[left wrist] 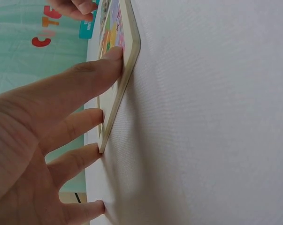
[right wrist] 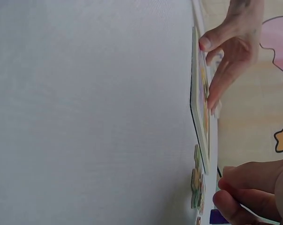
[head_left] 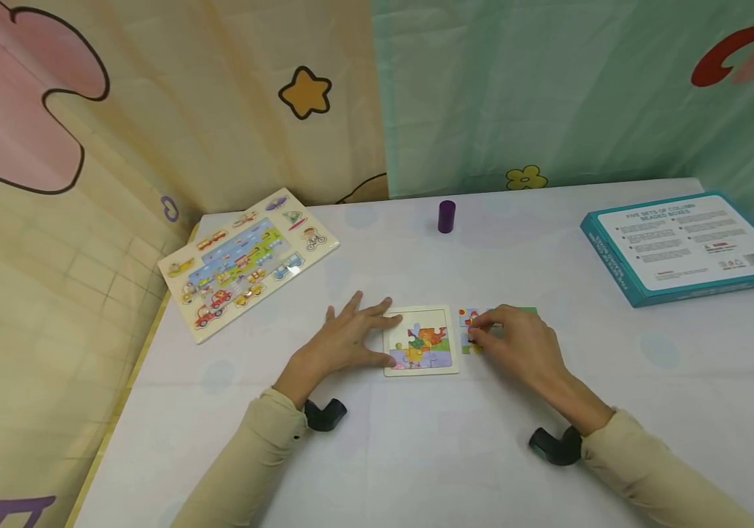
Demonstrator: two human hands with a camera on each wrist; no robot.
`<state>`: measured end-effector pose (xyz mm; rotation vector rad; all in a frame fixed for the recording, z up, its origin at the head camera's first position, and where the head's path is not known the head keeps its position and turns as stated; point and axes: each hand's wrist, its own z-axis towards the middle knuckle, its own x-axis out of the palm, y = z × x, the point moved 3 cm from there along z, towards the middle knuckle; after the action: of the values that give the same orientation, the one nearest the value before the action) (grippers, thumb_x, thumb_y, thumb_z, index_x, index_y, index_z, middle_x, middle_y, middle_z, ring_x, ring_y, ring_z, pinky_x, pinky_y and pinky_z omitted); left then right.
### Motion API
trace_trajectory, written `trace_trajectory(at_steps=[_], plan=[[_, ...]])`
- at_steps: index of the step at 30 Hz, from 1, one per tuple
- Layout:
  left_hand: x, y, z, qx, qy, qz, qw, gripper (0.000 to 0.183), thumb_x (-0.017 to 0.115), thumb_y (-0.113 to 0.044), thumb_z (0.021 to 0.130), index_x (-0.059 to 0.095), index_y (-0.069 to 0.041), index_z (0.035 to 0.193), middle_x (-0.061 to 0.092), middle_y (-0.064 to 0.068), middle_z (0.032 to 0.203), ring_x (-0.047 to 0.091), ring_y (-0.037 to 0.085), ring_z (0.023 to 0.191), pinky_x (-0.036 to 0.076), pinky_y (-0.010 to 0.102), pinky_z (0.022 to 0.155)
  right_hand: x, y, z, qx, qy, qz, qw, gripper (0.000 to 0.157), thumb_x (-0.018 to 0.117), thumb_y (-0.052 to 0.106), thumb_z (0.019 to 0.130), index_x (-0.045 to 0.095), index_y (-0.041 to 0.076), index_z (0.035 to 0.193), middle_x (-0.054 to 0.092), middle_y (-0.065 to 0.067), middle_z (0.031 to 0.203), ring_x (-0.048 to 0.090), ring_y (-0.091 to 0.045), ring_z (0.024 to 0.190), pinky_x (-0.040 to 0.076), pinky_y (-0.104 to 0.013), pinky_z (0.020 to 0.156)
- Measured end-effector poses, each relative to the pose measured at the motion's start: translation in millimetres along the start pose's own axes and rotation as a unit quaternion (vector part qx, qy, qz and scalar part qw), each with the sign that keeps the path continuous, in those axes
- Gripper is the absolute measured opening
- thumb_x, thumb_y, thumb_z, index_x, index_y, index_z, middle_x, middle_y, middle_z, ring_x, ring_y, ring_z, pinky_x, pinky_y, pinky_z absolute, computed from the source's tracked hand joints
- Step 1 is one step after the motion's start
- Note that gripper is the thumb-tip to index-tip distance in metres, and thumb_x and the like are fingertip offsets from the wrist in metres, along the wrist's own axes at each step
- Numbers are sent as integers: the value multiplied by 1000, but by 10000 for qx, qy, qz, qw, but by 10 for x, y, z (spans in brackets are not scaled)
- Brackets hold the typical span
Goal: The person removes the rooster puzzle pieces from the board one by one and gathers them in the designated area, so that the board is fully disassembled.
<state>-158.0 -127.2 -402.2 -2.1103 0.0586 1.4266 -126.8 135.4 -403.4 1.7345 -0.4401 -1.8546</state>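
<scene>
A small framed jigsaw puzzle (head_left: 454, 352), partly filled with colourful pieces in its lower part, lies on the white table. My left hand (head_left: 350, 341) is spread at its left side, thumb on the lower left corner and fingertips at the left and upper rim. In the left wrist view the thumb (left wrist: 96, 72) rests on the frame (left wrist: 132, 37). Loose puzzle pieces (head_left: 466, 346) lie just right of the frame, partly hidden under my right hand (head_left: 522, 345). Its thumb and fingers come together close above them; I cannot tell whether a piece is between the fingertips.
A wooden vehicle puzzle board (head_left: 314, 227) lies at the back left. A purple cylinder (head_left: 446, 217) stands near the back edge. On the right is a flat teal-edged box (head_left: 694, 242) with printed text. Patterned curtains (head_left: 515, 88) hang behind and at the sides.
</scene>
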Motion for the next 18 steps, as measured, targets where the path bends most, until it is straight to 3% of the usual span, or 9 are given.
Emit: trace_trajectory(at_steps=[5, 9, 13, 18], plan=[[-12, -7, -10, -12, 16, -7, 10000, 75, 84, -43, 75, 54, -28, 142, 30, -4, 158, 5, 39, 149, 5, 75, 107, 110, 127, 72, -391, 367, 102, 9985, 12, 76, 14, 84, 78, 11, 96, 66, 5, 82, 57, -13, 73, 44, -28, 60], [-12, -7, -10, -31, 16, 49, 10000, 74, 84, -43, 75, 55, -28, 142, 30, -5, 158, 5, 39, 149, 6, 75, 107, 219, 245, 121, -716, 631, 182, 9953, 17, 77, 13, 84, 77, 10, 101, 66, 5, 85, 58, -12, 75, 46, -30, 64], [-12, -10, -8, -38, 27, 111, 9999, 74, 83, -44, 75, 55, -29, 142, 29, -5, 159, 5, 39, 149, 7, 75, 107, 321, 337, 152, -761, 806, 256, 9935, 23, 78, 14, 84, 76, 11, 106, 66, 4, 90, 62, -15, 83, 50, -33, 70], [-14, -17, -9, -58, 51, 130, 9999, 74, 83, -45, 75, 54, -29, 142, 28, -6, 159, 5, 38, 149, 6, 75, 107, 388, 409, 181, -662, 937, 41, 9934, 25, 75, 14, 84, 76, 12, 109, 66, 3, 90, 61, -13, 79, 49, -30, 65]])
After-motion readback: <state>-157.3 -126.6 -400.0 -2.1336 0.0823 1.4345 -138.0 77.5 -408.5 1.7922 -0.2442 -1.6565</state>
